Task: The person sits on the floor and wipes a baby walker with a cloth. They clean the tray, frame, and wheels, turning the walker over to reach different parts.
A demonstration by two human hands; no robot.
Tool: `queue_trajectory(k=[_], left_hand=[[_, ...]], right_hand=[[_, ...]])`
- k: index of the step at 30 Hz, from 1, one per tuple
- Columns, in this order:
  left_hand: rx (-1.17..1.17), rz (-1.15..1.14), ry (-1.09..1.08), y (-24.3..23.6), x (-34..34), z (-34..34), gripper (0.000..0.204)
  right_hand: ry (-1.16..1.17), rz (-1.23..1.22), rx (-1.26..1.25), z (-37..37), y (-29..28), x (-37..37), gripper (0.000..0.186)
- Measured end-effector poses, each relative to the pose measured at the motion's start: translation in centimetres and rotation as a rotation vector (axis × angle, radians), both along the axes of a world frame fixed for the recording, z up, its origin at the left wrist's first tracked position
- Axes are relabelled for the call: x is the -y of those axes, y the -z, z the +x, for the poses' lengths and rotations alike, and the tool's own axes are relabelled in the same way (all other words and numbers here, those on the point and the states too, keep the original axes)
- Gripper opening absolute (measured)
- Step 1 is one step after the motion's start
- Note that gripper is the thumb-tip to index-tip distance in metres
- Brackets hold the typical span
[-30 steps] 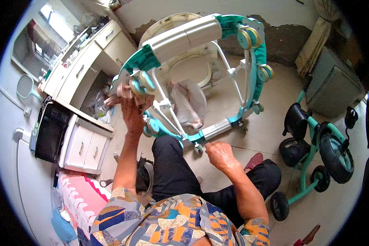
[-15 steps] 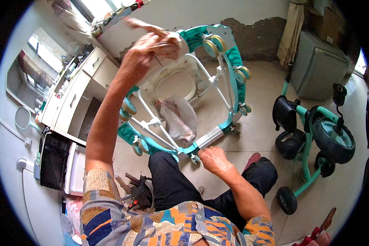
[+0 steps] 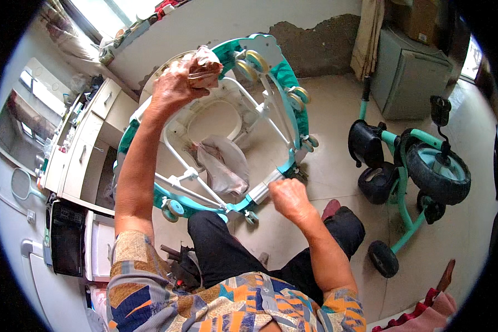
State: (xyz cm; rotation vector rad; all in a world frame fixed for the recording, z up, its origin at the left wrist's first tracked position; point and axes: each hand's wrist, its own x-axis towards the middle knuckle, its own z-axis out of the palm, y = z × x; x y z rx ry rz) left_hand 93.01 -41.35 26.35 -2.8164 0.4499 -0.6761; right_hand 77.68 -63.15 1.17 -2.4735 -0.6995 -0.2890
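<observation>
- The left hand (image 3: 174,87) clutches a crumpled cloth (image 3: 206,66) at the far side of the wheeled frame (image 3: 285,74).
- The right hand (image 3: 291,199) curls beside its near rim; I can't tell its grip.

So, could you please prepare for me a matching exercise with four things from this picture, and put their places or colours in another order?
Column one
1. cloth
2. right hand
3. wheeled frame
4. tricycle

Column two
A. teal with black wheels, on the floor at the person's right
B. bunched in the left hand
C. ring-shaped, white and teal, in front of the person
D. at the near edge of another listed thing, fingers curled

Right pairs: 1-B, 2-D, 3-C, 4-A
</observation>
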Motion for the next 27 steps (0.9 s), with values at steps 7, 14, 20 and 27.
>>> queue_trajectory(k=[7,14,20,27], left_hand=[[0.169,-0.043,0.032,0.5,-3.5,-2.6,0.082],[0.158,-0.092,0.159,0.4,-5.0,-3.8,0.081],[0.135,-0.057,0.299,0.6,-5.9,-1.6,0.078],[0.121,-0.059,0.508,0.7,-5.3,0.0,0.075]], right_hand=[[0.213,0.369,0.048,4.3,-2.6,2.7,0.011],[0.401,0.608,0.416,15.6,-7.5,3.3,0.045],[0.134,0.868,-0.126,21.9,-10.2,4.6,0.082],[0.134,0.873,-0.218,20.0,-6.1,5.8,0.074]])
